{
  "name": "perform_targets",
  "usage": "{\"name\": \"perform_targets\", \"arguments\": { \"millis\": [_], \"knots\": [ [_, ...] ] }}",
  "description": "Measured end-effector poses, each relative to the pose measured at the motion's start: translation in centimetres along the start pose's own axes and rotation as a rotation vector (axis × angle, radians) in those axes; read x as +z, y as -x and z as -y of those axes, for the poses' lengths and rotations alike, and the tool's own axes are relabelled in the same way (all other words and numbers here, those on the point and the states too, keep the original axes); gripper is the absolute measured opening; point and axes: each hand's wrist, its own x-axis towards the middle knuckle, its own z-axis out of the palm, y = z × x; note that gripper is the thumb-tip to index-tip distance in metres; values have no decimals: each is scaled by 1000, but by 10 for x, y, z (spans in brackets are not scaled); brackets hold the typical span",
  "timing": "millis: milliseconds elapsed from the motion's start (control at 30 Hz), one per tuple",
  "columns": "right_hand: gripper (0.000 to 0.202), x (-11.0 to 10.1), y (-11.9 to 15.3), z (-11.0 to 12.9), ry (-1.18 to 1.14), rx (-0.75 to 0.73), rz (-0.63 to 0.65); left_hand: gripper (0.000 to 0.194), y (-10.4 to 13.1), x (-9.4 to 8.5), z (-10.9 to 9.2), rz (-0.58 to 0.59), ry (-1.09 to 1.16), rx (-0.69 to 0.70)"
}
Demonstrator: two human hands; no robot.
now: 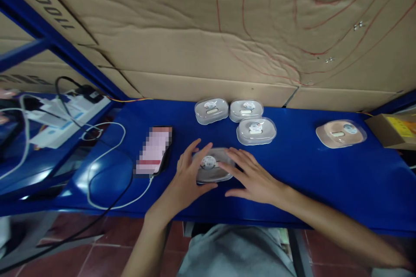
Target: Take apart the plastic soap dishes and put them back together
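A clear plastic case [216, 176] with a round printed label on its lid lies on the blue table. My left hand [186, 181] curves around its left end, fingers apart and thumb by the near edge. Over the right end reaches my right hand [256, 177], its fingers spread and its thumb off the case. Fingertips seem to touch or hover just above the lid; I cannot tell which. Part of the case is hidden under both hands. Behind it sit three similar cases: one at back left [211, 111], one at back middle [246, 111] and one nearer [256, 131].
A beige case [341, 134] lies at the right, beside a cardboard box [393, 132]. A phone [154, 150] on a white charging cable [125, 204] is at the left, near a white power strip [68, 123]. A cardboard wall [182, 47] closes the back.
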Motion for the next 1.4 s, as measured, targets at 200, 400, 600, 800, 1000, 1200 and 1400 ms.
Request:
{"name": "perform_targets", "arguments": {
  "millis": [200, 400, 600, 800, 1000, 1200, 1400],
  "knots": [
    [52, 17, -23, 8, -77, 17, -43, 118, 26, 14, 24, -143, 197, -123],
    [58, 20, -35, -4, -236, 61, -15, 113, 33, 25, 37, -201, 280, -174],
    [54, 37, -65, -30, -244, 279, -111, 108, 53, 19, 36, -167, 326, -240],
    [48, 34, -87, -25, -229, 279, -112, 97, 61, 10, 31, -57, 352, -278],
    [80, 19, -51, 13, -342, 22, 174, 98, 58, 21, 29, -217, 549, -237],
    [56, 29, -37, 14, -422, 41, 30, 100, 56, 31, 26, -220, 668, -225],
    [50, 31, -39, 5, -371, 162, -108, 105, 70, 9, 30, -103, 285, -246]
  ]
}}
